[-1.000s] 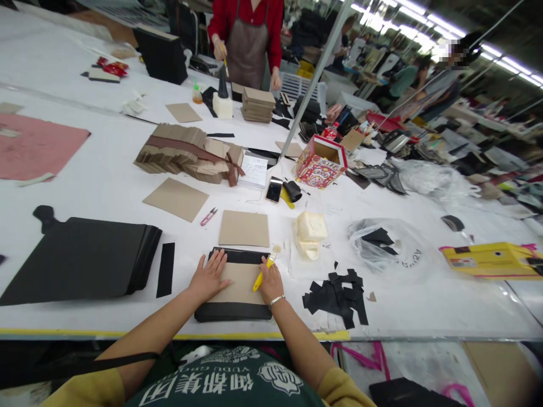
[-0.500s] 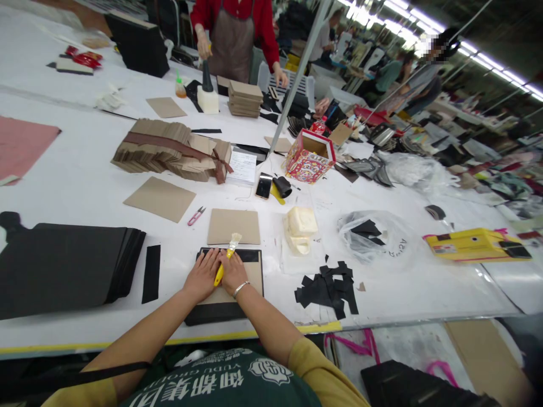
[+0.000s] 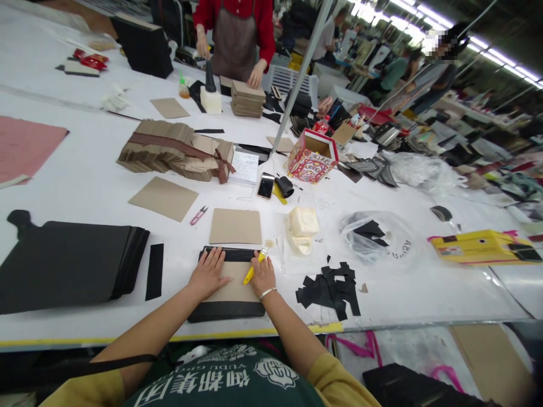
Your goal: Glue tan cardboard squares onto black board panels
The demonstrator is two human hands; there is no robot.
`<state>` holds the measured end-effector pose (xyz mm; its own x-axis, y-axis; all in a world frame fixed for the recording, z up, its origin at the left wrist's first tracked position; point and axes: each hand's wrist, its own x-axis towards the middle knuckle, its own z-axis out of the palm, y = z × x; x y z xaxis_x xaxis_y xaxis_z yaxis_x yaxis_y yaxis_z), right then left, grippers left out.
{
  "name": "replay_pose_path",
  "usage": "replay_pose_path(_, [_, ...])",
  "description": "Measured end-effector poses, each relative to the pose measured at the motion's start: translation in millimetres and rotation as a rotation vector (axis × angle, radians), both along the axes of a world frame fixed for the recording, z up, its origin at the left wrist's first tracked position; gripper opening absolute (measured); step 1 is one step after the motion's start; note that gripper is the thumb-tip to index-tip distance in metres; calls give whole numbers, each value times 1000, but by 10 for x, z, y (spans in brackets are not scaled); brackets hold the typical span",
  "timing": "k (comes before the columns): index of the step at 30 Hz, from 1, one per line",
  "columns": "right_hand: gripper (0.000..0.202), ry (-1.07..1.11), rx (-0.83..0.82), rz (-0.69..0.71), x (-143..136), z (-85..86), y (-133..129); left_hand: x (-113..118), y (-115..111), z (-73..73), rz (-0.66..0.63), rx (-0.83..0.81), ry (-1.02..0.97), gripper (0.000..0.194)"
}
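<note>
A tan board [image 3: 235, 285] with black material folded over its top and bottom edges lies before me. My left hand [image 3: 208, 275] rests on its left part, fingers spread toward the black top strip [image 3: 235, 255]. On the right end of the board lies my right hand [image 3: 263, 275], holding a yellow-handled paintbrush [image 3: 254, 267] whose pale bristles point up and right. Just beyond is a loose tan board [image 3: 236, 226]. A white glue container [image 3: 302, 229] stands to the right, near a pile of black scraps [image 3: 333, 289].
Black sheets [image 3: 80, 265] are stacked at left beside a black strip [image 3: 154, 271]. Pink thread snips [image 3: 198, 215], a phone [image 3: 266, 185], a red patterned box [image 3: 313, 156] and tied tan boards [image 3: 169, 150] lie farther back. A co-worker in red [image 3: 235, 39] stands across the table.
My hands have moved apart along the top edge of the board, the right one sliding right with the paintbrush. The co-worker's hand across the table has shifted onto the stacked boards.
</note>
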<state>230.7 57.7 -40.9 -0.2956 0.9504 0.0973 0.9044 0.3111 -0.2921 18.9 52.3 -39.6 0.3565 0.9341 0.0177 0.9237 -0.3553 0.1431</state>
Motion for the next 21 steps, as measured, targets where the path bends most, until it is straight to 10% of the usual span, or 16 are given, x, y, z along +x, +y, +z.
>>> replay_pose_path(4, [31,29,63,-51,76,114,-70,82,0,90,26,19,17,68])
replay_pose_path(15, [20,104,107,-199,279,104,-252,755,372,348,-420,-79,-33,28])
replay_pose_path(21, [19,60,97,-182,303,51,-275,1061,491,384,-280,-182,-90,20])
